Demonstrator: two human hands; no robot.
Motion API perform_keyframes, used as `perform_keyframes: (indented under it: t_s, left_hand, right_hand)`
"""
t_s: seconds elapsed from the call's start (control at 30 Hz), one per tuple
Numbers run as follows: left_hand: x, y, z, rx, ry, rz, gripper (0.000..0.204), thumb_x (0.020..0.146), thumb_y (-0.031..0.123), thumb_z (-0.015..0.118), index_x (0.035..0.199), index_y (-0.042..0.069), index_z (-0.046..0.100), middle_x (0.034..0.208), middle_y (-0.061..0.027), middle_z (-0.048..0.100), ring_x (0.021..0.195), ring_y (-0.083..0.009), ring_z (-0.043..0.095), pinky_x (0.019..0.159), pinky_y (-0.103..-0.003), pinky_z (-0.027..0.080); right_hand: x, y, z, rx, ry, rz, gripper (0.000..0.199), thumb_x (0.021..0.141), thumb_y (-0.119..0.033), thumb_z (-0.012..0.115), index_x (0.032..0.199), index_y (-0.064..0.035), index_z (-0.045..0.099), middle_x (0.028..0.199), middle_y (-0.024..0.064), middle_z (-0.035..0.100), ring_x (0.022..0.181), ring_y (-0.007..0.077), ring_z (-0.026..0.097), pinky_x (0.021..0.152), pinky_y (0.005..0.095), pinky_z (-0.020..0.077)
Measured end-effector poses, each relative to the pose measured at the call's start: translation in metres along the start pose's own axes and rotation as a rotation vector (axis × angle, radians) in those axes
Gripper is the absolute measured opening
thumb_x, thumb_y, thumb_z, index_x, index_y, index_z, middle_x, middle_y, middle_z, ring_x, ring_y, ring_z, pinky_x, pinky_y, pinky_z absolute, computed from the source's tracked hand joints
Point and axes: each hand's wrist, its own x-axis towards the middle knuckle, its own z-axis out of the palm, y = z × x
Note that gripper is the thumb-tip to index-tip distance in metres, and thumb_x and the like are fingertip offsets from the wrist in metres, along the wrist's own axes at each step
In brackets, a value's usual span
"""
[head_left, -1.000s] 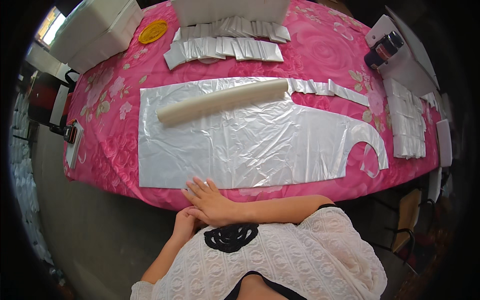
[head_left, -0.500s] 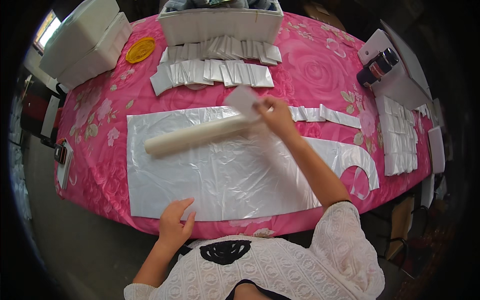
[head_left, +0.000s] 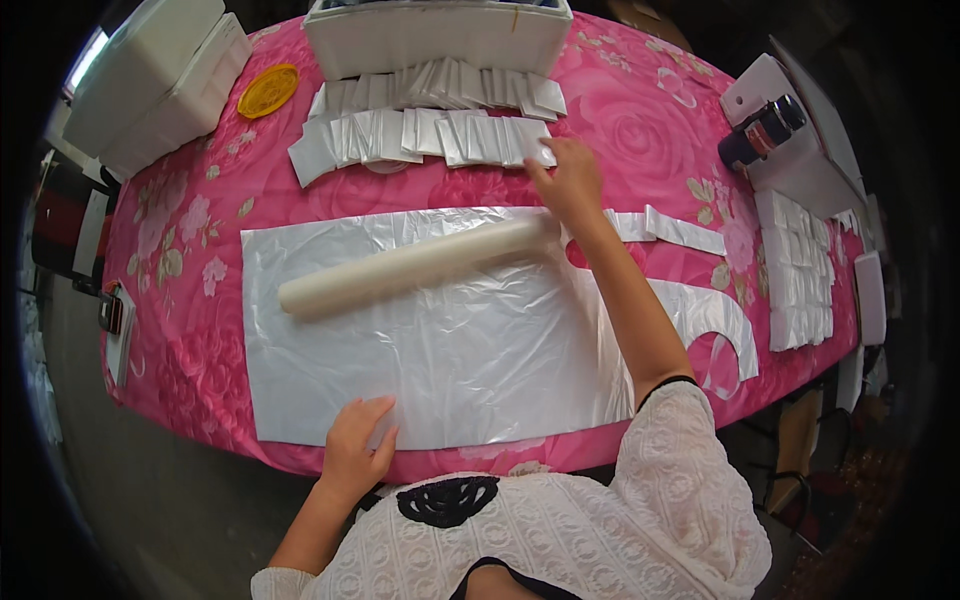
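A silvery white plastic apron (head_left: 430,370) lies spread flat in front of me, with cut-out curves and straps at its right end. Across its upper part rests a long off-white roll (head_left: 400,265), slightly slanted. My left hand (head_left: 360,445) is at the apron's near edge, fingers apart, holding nothing. Beyond the roll, my right hand (head_left: 568,180) reaches to the right end of the nearer row of folded white plastic packets (head_left: 380,135). Its fingers pinch a folded packet (head_left: 540,145) against that end; the fingertips are partly blurred.
A white foam box (head_left: 435,45) stands behind a second row of packets. More foam boxes (head_left: 160,90) and a yellow woven disc (head_left: 268,91) are far left. At right are a dark flask (head_left: 762,133), a white panel and stacked packets (head_left: 795,270). A pink floral cloth (head_left: 180,330) covers the table.
My right hand has carried the folded packet away from me and to the right, from over the roll to the end of the row. My left hand has hardly moved.
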Motion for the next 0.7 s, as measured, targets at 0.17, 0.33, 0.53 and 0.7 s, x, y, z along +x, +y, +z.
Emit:
perform_keyframes:
  t_s: [0.17,0.33,0.53,0.7]
  left_hand:
    - [0.002,0.008,0.008,-0.060,-0.060,0.075,0.035,0.071,0.004,0.063,0.104,0.003,0.057,0.098,-0.0139,0.061,0.090,-0.0307,0.058,0.085,-0.043,0.044]
    - [0.012,0.011,0.027,-0.065,-0.251,0.183,0.045,0.071,0.007,0.064,0.113,0.001,0.052,0.111,-0.0183,0.056,0.100,-0.0350,0.054,0.090,-0.042,0.041]
    - [0.030,0.025,0.069,0.103,-0.052,0.070,0.082,0.076,0.029,0.063,0.138,-0.001,0.017,0.141,-0.0280,0.013,0.130,-0.0421,0.018,0.105,-0.045,0.020]
    - [0.048,0.047,0.098,0.082,-0.135,0.189,0.084,0.079,0.033,0.059,0.140,0.001,0.010,0.143,-0.0270,0.001,0.133,-0.0418,0.006,0.106,-0.047,0.011]
  right_hand:
    - [-0.083,-0.040,-0.033,0.044,-0.248,-0.592,0.052,0.068,-0.016,0.069,0.117,-0.0090,0.052,0.106,0.0104,0.055,0.098,0.0303,0.051,0.087,0.0390,0.0415]
    - [-0.132,-0.055,-0.058,-0.119,-0.534,-0.361,0.049,0.067,-0.012,0.067,0.112,-0.0042,0.050,0.091,0.0121,0.055,0.084,0.0291,0.054,0.070,0.0376,0.0477]
    - [-0.232,-0.069,-0.086,0.337,-0.709,-0.344,0.057,0.080,-0.036,0.058,0.120,0.0022,0.046,0.117,0.0206,0.049,0.109,0.0327,0.047,0.091,0.0393,0.0390]
    - [-0.249,-0.005,-0.083,0.047,-0.490,-0.392,0.049,0.083,-0.026,0.053,0.126,-0.0021,0.044,0.137,0.0143,0.035,0.130,0.0285,0.028,0.106,0.0377,0.0223]
